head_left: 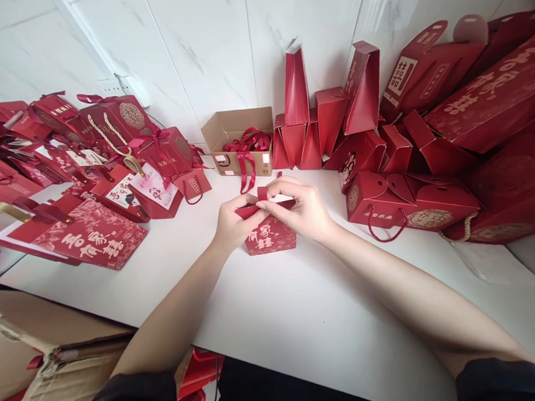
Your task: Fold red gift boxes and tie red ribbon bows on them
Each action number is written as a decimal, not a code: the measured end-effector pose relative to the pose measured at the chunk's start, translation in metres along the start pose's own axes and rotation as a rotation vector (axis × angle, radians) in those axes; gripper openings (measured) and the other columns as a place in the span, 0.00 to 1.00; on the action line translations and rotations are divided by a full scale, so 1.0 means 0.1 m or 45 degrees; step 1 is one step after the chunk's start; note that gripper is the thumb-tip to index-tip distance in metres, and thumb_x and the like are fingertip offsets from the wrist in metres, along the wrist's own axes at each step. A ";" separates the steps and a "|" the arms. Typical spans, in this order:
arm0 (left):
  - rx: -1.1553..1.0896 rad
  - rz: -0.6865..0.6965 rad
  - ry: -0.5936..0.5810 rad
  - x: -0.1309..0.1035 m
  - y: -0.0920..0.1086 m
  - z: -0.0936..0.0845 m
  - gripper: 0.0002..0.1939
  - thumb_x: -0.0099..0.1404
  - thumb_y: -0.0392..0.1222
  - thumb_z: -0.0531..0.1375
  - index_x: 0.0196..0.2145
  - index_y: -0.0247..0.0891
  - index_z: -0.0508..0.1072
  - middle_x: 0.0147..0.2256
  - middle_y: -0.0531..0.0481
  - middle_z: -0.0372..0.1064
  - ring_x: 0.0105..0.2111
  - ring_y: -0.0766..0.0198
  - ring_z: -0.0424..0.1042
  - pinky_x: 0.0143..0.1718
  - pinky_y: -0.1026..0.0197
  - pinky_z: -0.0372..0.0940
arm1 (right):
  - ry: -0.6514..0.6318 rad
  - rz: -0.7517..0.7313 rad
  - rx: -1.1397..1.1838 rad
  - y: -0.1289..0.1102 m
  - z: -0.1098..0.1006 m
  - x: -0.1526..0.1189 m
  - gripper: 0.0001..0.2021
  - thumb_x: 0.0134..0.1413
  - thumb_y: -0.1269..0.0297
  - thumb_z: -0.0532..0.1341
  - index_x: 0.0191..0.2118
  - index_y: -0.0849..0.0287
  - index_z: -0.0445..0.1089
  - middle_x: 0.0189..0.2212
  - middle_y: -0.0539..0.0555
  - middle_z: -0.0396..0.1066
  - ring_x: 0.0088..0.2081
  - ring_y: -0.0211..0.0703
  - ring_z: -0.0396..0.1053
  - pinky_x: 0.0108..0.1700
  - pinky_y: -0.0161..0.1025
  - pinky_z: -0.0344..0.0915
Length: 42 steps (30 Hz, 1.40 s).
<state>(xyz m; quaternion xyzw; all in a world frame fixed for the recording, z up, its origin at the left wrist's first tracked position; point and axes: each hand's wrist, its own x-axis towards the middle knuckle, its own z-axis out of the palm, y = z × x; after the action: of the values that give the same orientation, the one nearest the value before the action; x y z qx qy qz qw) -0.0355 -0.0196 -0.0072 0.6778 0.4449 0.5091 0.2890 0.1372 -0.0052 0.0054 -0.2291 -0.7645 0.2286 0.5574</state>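
A small red gift box (272, 238) with pale printed characters stands on the white table in front of me, its top partly covered by my fingers. My left hand (235, 224) grips the box's upper left edge between thumb and fingers. With thumb and forefinger, my right hand (300, 208) pinches a short red ribbon (262, 193) that rises in a loop at the top of the box. Both hands meet at that top edge, and the ribbon's lower ends are hidden.
Behind my hands is an open cardboard box (252, 165) of red ribbons (250, 141). Finished-looking red boxes (97, 233) crowd the left. Folded red boxes (296, 88) stack against the tiled wall, with larger ones (408, 201) at right. A big carton (48, 348) stands below at left.
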 end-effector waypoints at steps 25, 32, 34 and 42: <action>-0.113 -0.088 0.148 0.09 -0.22 -0.10 0.14 0.53 0.48 0.70 0.34 0.37 0.78 0.33 0.49 0.77 0.34 0.59 0.75 0.37 0.59 0.70 | 0.047 0.333 0.400 0.33 0.11 -0.13 0.17 0.63 0.54 0.58 0.54 0.53 0.62 0.48 0.54 0.70 0.44 0.40 0.70 0.45 0.39 0.67; -0.582 -0.343 0.351 0.12 -0.64 0.03 0.22 0.61 0.58 0.63 0.43 0.38 0.72 0.38 0.46 0.77 0.36 0.57 0.77 0.37 0.58 0.72 | -0.124 0.741 0.420 0.86 0.25 -0.40 0.21 0.63 0.43 0.52 0.47 0.55 0.64 0.48 0.52 0.71 0.46 0.42 0.69 0.52 0.42 0.65; -0.636 -0.354 0.329 0.12 -0.70 0.04 0.24 0.63 0.60 0.59 0.45 0.37 0.73 0.40 0.44 0.77 0.38 0.56 0.77 0.39 0.57 0.72 | -0.202 0.772 0.391 0.92 0.20 -0.40 0.21 0.62 0.42 0.53 0.46 0.56 0.66 0.46 0.52 0.72 0.48 0.43 0.69 0.55 0.43 0.62; -0.410 -0.220 0.301 0.17 -0.67 -0.16 0.21 0.56 0.54 0.67 0.41 0.37 0.74 0.36 0.48 0.76 0.35 0.60 0.76 0.37 0.61 0.69 | -0.301 0.646 0.317 0.92 0.08 -0.37 0.20 0.60 0.45 0.56 0.47 0.56 0.66 0.41 0.51 0.75 0.44 0.45 0.71 0.51 0.44 0.65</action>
<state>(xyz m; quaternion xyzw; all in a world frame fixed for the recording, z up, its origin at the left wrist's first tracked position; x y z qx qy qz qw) -0.0701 0.0237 -0.0513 0.5176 0.4452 0.6229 0.3818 0.1483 0.0442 -0.0806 -0.3144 -0.7086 0.4774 0.4137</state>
